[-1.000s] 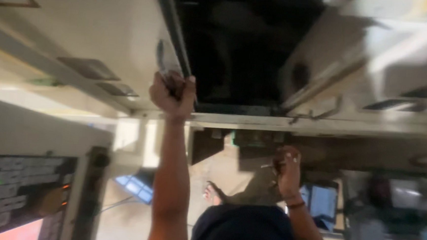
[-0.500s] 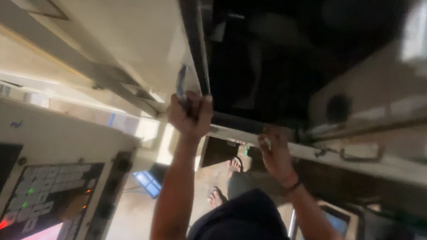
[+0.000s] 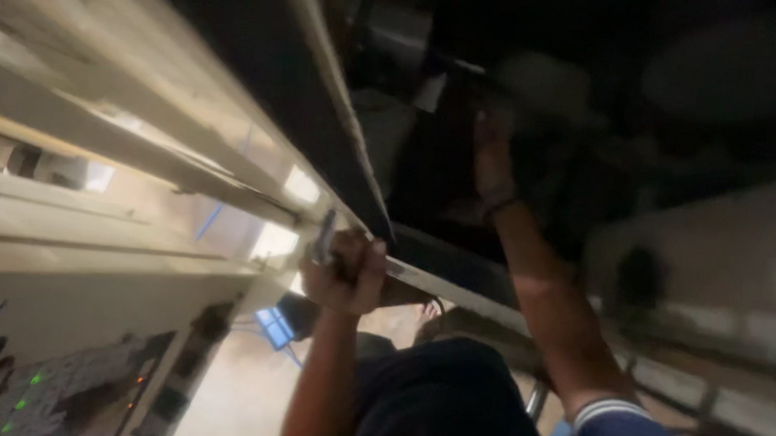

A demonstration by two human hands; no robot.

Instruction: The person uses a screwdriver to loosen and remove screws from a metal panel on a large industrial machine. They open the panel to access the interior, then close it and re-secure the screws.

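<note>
Nearest the camera we see a dark rounded shape (image 3: 449, 401), too blurred to identify, between our two raised arms. Our left hand (image 3: 346, 269) is clenched in a fist around the edge of a pale metal door frame (image 3: 323, 106), with a small grey metal piece (image 3: 325, 235) just above the knuckles. Down to the left sits a control panel (image 3: 81, 388) with green and orange lights. Farther in, our right hand (image 3: 492, 153) reaches into the dark machine interior (image 3: 592, 105); we cannot tell whether its fingers are spread or gripping.
</note>
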